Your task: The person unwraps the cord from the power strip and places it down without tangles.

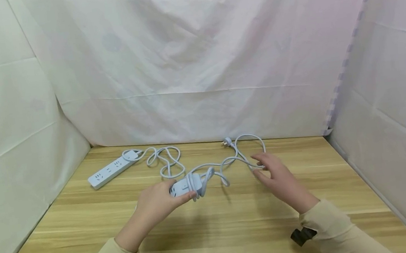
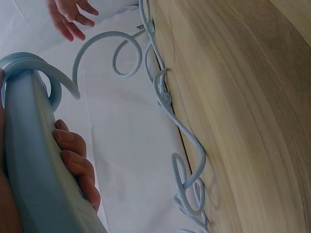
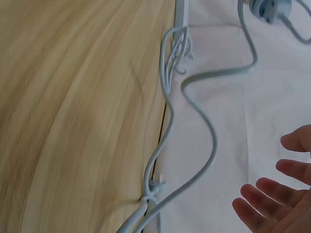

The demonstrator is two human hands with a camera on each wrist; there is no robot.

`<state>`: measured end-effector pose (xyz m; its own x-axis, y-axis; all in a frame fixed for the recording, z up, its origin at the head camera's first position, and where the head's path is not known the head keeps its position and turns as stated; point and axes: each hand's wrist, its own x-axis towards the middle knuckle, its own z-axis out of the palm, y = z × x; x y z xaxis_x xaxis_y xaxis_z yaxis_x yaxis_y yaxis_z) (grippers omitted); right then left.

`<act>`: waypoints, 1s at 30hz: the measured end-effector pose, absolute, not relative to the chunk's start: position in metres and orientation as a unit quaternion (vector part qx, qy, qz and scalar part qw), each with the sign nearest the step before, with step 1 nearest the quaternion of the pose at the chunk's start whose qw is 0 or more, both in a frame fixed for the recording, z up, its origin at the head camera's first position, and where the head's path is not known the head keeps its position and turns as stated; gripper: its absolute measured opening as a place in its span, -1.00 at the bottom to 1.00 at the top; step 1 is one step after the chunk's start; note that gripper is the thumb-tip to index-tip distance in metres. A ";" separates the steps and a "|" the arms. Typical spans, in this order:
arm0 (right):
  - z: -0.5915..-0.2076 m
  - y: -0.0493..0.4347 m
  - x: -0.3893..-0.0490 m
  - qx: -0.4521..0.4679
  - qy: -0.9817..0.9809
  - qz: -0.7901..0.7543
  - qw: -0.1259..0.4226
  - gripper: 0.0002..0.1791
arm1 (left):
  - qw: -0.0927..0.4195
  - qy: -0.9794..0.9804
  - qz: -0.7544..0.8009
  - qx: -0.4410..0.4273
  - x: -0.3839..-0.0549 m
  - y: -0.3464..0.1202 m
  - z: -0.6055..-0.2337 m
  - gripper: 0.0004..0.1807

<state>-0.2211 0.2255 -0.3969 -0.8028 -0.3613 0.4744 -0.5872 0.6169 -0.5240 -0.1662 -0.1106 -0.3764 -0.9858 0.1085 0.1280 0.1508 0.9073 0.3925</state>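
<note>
My left hand (image 1: 155,203) grips a white power strip (image 1: 180,188), thumb on one side and fingers curled along the other. In the left wrist view the strip (image 2: 36,160) is tilted up, its cord wrapped around the far end. From there the cord (image 1: 226,162) trails right in loose loops to a plug (image 1: 227,141) on the table. Out by the cord's right-hand loop is my right hand (image 1: 278,178), fingers apart. In the right wrist view that hand (image 3: 284,204) holds nothing, and a bent length of cord (image 3: 214,131) hangs beside it.
A second white power strip (image 1: 110,170) lies at the back left of the wooden table (image 1: 230,236), its cord (image 1: 169,159) in loose coils to its right. White cloth (image 1: 188,61) hangs behind the table and at both sides.
</note>
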 end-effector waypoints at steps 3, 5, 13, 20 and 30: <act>-0.395 0.215 -0.209 0.300 -0.874 0.338 0.180 -0.57 | 0.051 -0.974 -0.211 -0.060 -0.167 -0.109 -0.375 -0.04; -0.396 0.207 -0.202 0.332 -0.861 0.330 0.199 -0.57 | 0.050 -0.972 -0.222 -0.057 -0.166 -0.108 -0.374 -0.03; -0.400 0.171 -0.183 0.434 -0.817 0.325 0.198 -0.56 | 0.061 -0.965 -0.249 -0.058 -0.163 -0.105 -0.373 -0.10; -0.406 0.150 -0.179 0.444 -0.818 0.324 0.169 -0.52 | 0.071 -0.960 -0.263 -0.072 -0.160 -0.099 -0.372 -0.17; -0.409 0.133 -0.183 0.450 -0.822 0.312 0.156 -0.49 | 0.079 -0.950 -0.286 -0.098 -0.160 -0.093 -0.370 -0.39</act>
